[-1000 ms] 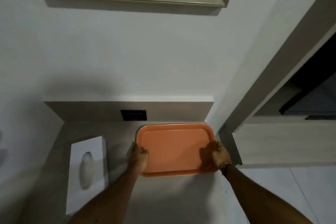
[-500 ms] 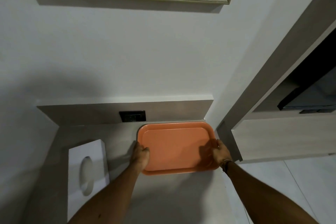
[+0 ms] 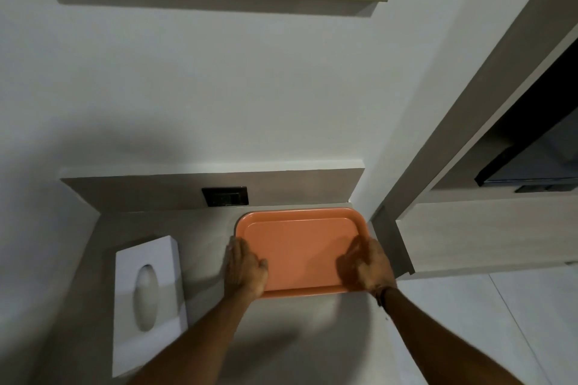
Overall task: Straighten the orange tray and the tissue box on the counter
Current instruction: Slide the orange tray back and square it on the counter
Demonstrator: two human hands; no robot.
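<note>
Tray (image 3: 300,247): between your hands, left (image 3: 245,270) and right (image 3: 369,266) gripping its near corners. Tissue box (image 3: 147,300): left, apart.

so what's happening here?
A person has both hands on the orange tray on the counter: left hand at its near-left corner, right hand at its near-right. The tray sits close to the back panel, near the wall socket. The white tissue box lies untouched to the left, slightly angled.
</note>
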